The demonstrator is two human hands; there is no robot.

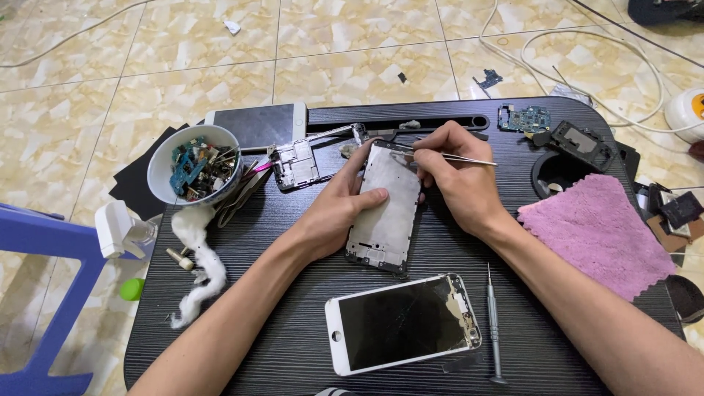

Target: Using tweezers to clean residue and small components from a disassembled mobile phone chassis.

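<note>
At the middle of the dark table (293,345), the left hand (334,209) wraps the phone frame (386,213) from its left side, thumb laid across the pale inner plate and fingers curled round the upper left edge, so the frame is steadied flat on the wood. Over the frame's top edge the right hand (451,180) pinches a pair of slim metal tweezers (455,156) between thumb and fingers, tips pointing at the frame's upper corner, the tail sticking out to the right.

Such a frame looks light, thin and stiff, probably easy to bend or scratch if levered; its long side rails seem the safest place to grip, away from the small parts at either end. The tweezers are slight and likely slippery, best pinched mid-shaft.

Just below the frame lies a white phone screen (403,323) with a cracked dark glass, surely fragile, and right of that screen a thin screwdriver (493,323) that could roll. Right of the frame a pink cloth (594,231) lies soft and rumpled near the table's right edge. Left of the frame, a white bowl (194,163) of small parts sits near the left edge, a twist of cotton wool (202,268) beneath it. Above the frame are a metal bracket part (297,165), another white phone (257,125) and a blue circuit board (524,117). Open room remains mainly lower left of the frame, toward the table's near edge.
</note>
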